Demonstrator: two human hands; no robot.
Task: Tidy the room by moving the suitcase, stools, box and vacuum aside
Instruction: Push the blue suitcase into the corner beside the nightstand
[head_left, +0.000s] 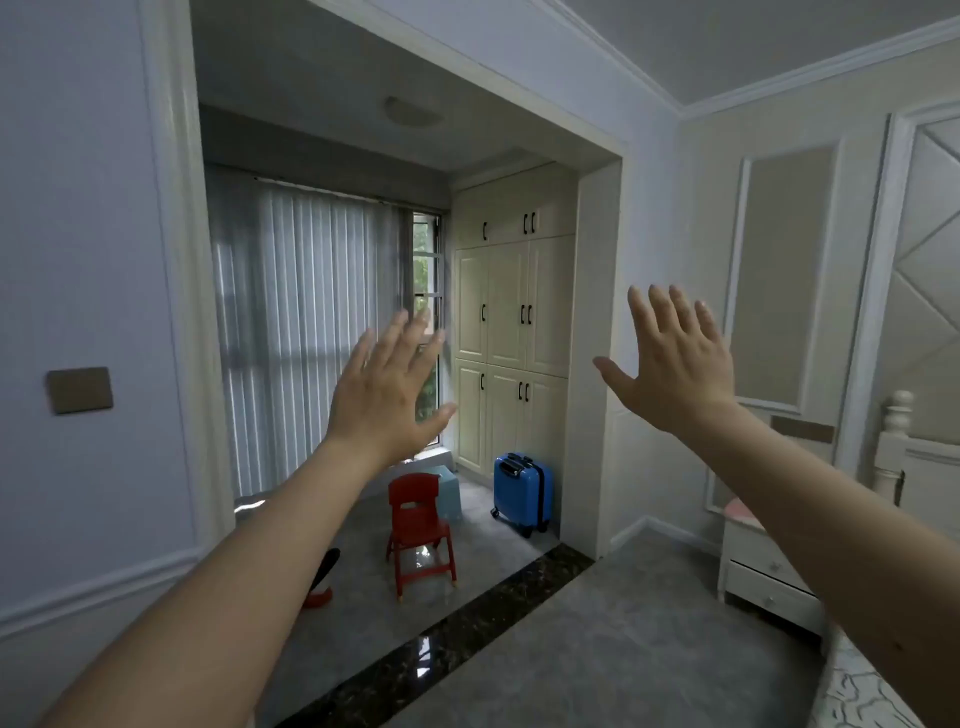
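Two raised hands, left hand (387, 387) and right hand (680, 358), spread flat and hold nothing. Glossy blue suitcase (521, 491) stands upright at one o'clock, just beside the cream wardrobe (511, 312). Red stool (420, 527) sits at twelve on grey tiled floor (597, 649), a pale blue stool (449, 491) behind it.

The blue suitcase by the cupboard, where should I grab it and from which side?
Judging by its pose, grip the dark handle on top of the blue suitcase, reaching down from above. It stands upright on its wheels beside the cupboard, so the top is the most exposed part.
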